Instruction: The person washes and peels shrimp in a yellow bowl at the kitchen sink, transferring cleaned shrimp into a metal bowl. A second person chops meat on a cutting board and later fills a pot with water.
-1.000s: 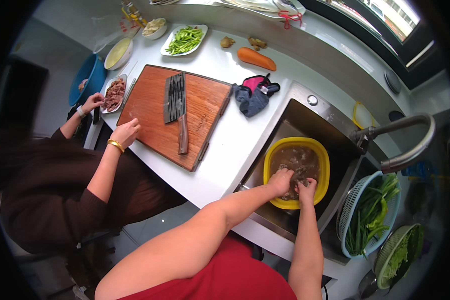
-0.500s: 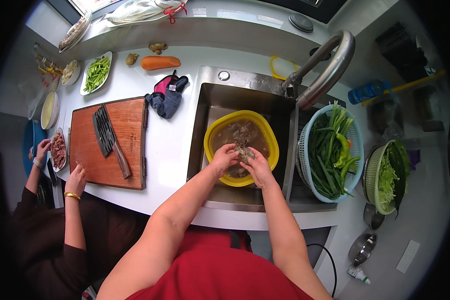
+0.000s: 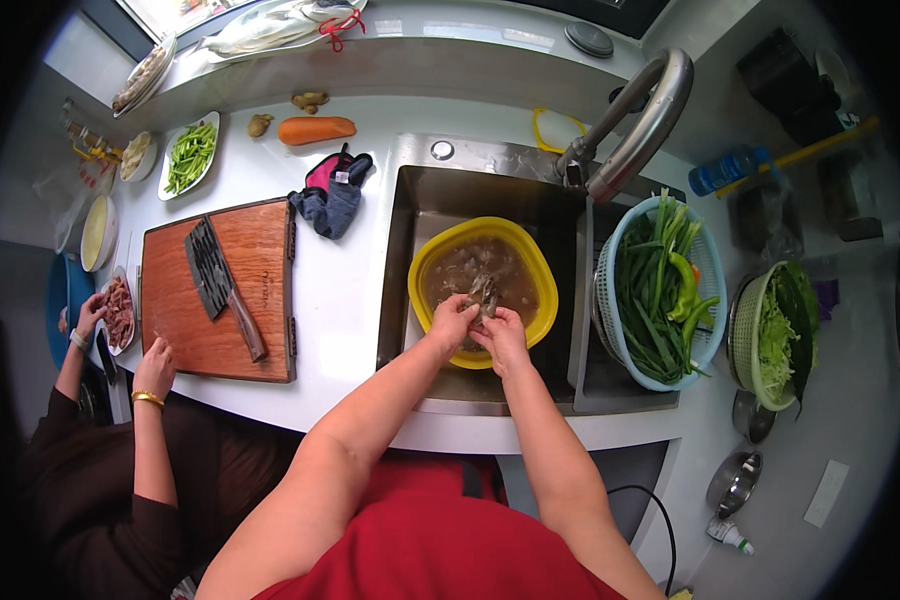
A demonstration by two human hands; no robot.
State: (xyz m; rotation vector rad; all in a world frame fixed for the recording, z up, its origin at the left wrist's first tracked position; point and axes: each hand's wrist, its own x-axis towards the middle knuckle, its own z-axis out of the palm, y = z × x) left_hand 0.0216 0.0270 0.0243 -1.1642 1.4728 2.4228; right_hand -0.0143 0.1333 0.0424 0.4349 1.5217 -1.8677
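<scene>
We've got both hands over the yellow basin (image 3: 422,275), which sits down in the steel sink (image 3: 402,260), and everything here is easiest to place from that basin. Our left hand (image 3: 451,322) and right hand (image 3: 502,337) meet just above its near rim, and between them is a small grey-brown piece of seafood (image 3: 485,292) — looks like a shrimp or similar, hard to say for sure. Both grips are pressed together on it, fingertips pinching it from either side, held just over the murky water in the basin.

Our guess on handling: it's light, wet and slippery, soft in the body with maybe a thin shell, so a fingertip pinch close to the middle works better than squeezing hard — too much pressure and it'd squirt out or tear. Keeping it low over the basin means a slip just drops it back in the water.

Right of the basin there's a pale blue basket (image 3: 709,262) of green stalks and peppers. Left of the basin, on the bench (image 3: 340,290), are a dark cloth (image 3: 330,198) and a wooden cutting board (image 3: 260,290) with a cleaver (image 3: 220,285) on it. Another person's hand (image 3: 154,366) rests at the board's near corner, well apart from ours.
</scene>
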